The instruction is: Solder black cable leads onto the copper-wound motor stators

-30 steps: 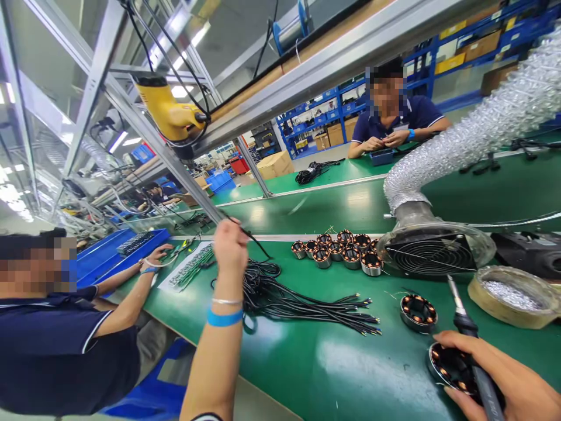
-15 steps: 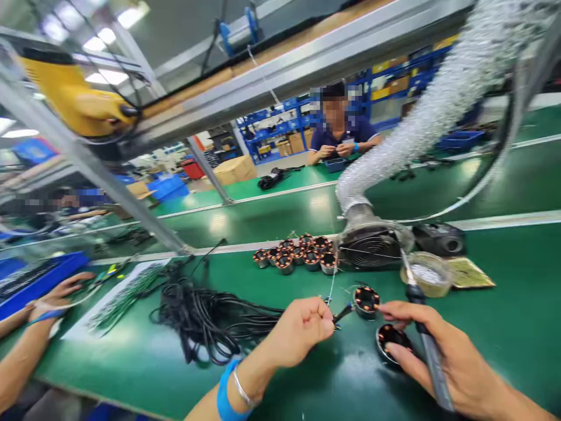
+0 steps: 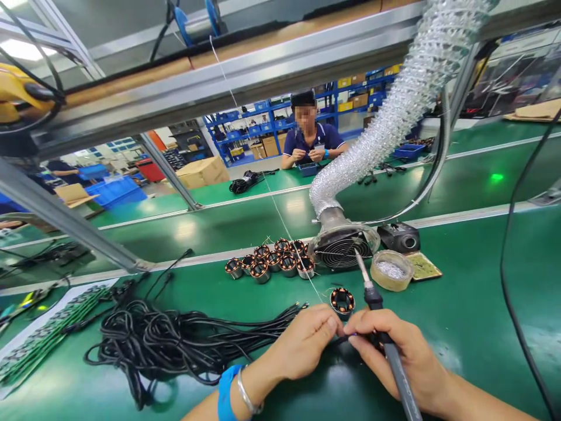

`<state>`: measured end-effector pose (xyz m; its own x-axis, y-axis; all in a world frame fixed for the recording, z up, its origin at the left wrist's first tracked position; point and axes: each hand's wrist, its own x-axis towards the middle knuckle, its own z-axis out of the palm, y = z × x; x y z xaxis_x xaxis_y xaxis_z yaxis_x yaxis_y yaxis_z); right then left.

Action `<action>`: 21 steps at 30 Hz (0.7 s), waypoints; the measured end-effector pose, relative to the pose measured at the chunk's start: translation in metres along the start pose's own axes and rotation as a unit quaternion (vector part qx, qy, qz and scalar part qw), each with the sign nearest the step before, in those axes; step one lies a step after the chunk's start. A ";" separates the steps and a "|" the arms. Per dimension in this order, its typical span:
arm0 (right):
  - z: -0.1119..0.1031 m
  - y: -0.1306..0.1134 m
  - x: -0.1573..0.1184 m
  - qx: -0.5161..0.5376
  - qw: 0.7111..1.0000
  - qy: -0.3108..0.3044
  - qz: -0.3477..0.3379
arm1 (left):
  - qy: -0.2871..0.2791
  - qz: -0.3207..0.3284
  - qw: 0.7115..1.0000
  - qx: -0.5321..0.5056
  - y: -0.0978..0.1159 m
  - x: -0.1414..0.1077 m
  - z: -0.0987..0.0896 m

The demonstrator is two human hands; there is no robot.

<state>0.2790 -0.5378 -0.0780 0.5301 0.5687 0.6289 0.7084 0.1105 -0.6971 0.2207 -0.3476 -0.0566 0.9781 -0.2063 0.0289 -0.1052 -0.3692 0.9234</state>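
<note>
while the fingers of the left hand point(image 3: 302, 344) pinched the end of a black cable point(image 3: 340, 340) over the near counter point(image 3: 477, 316), right of the cable bundle point(image 3: 193, 336), those of the right hand point(image 3: 418, 362) held a soldering iron point(image 3: 397, 368) and met the cable's wires point(image 3: 353, 334). a steady pinch, with the iron's tip point(image 3: 359, 261) aimed away from skin, seemed safest. red marking point(image 3: 472, 111) at far right was too small to read; no brand was legible.

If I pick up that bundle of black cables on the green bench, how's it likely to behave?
The bundle of black cables would probably be floppy, since its strands curve into loose loops. It might snag as it lifts, because those loops cross and overlap. It seems unlikely to roll, being sprawled out across the green bench.
</note>
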 end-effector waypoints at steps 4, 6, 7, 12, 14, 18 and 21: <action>0.002 -0.002 0.007 0.010 1.000 -0.007 0.005 | -0.079 -0.072 0.966 -0.237 -0.012 -0.001 0.010; 0.003 -0.001 0.008 -0.023 1.000 0.013 0.000 | -0.088 -0.129 0.935 -0.318 -0.018 -0.002 0.015; 0.003 0.000 0.008 -0.038 0.999 0.022 0.002 | -0.085 -0.140 0.929 -0.332 -0.020 -0.003 0.016; 0.008 0.006 0.002 -0.033 0.998 0.035 0.043 | -0.083 -0.131 0.920 -0.360 -0.026 -0.001 0.019; 0.010 0.008 -0.001 -0.019 0.998 0.026 0.045 | -0.089 -0.122 0.919 -0.363 -0.029 -0.002 0.021; 0.011 0.010 -0.006 0.017 0.999 -0.016 0.046 | -0.038 -0.092 0.964 -0.248 -0.027 -0.007 0.023; 0.010 0.009 -0.008 0.063 0.997 -0.041 0.034 | -0.019 -0.085 0.985 -0.148 -0.021 -0.010 0.023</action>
<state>0.2767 -0.5335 -0.0929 0.5323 0.6424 0.5514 0.6052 0.1668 -0.7784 0.2094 -0.3584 -0.0854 0.9691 -0.2004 -0.1440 0.1214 -0.1211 0.9852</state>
